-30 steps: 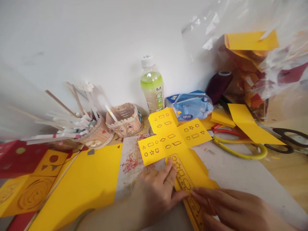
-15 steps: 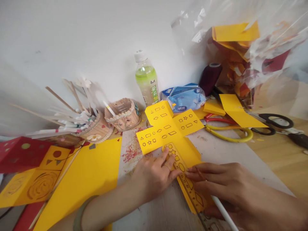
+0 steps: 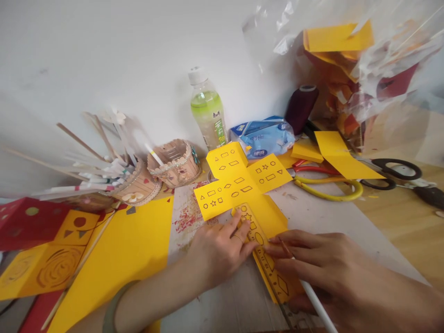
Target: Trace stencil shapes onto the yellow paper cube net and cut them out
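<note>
A yellow cross-shaped paper cut-out (image 3: pixel 255 194) lies in front of me, with small outlined shapes on its upper flaps and middle. Over its lower arm, at a slant, rests a clear stencil ruler (image 3: pixel 267 263) with cut-out shapes and numbers. My left hand (image 3: pixel 220 247) holds the ruler down, forefinger near its top end and thumb at its left edge. In my right hand (image 3: pixel 322 266), closed fingers grip a slim white pen (image 3: pixel 317 305) with a reddish-brown front part. That hand rests over the ruler's right side; the pen's point is hard to make out.
Left: a large yellow sheet (image 3: pixel 132 249), a thin stick (image 3: pixel 81 263) and a red spotted box (image 3: pixel 31 222). Behind: wooden pots (image 3: pixel 176 162), a drink bottle (image 3: pixel 208 111) and a tissue pack (image 3: pixel 262 138). Right: yellow-handled pliers (image 3: pixel 329 189), scissors (image 3: pixel 395 171) and a plastic bag (image 3: pixel 381 88).
The whole view has shifted slightly. My left hand still pins the ruler, and my right hand keeps hold of the pen at nearly the same spot.
</note>
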### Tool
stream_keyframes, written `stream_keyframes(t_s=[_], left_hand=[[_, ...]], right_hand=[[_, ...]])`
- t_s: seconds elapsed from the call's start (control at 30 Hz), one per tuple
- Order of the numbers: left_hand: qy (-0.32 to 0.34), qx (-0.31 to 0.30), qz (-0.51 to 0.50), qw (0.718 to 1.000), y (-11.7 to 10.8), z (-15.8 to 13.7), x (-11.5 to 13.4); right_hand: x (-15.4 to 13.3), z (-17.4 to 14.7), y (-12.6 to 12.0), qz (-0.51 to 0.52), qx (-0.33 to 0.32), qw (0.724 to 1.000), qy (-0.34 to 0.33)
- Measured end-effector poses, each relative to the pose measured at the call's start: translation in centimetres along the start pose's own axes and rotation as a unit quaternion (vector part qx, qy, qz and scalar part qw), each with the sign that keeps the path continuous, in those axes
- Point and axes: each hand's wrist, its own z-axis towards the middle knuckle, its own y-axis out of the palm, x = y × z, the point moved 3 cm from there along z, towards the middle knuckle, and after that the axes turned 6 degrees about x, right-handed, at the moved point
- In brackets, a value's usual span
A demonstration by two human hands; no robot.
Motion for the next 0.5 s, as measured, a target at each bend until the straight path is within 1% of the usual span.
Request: stream_keyframes(t_s=[0.13, 0.5], left_hand=[[-0.029, -0.019, -0.006, 0.999, -0.4, 0.2, 0.3], [-0.047, -0.099, 0.041, 0.993, -1.0, 1.0, 1.1]], right_hand=[[0.1, -0.2, 0.2, -0.021, 0.014, 0.999, -0.019], [0.2, -0.2, 0.5, -0.037, 0.006, 0.998, -0.044]])
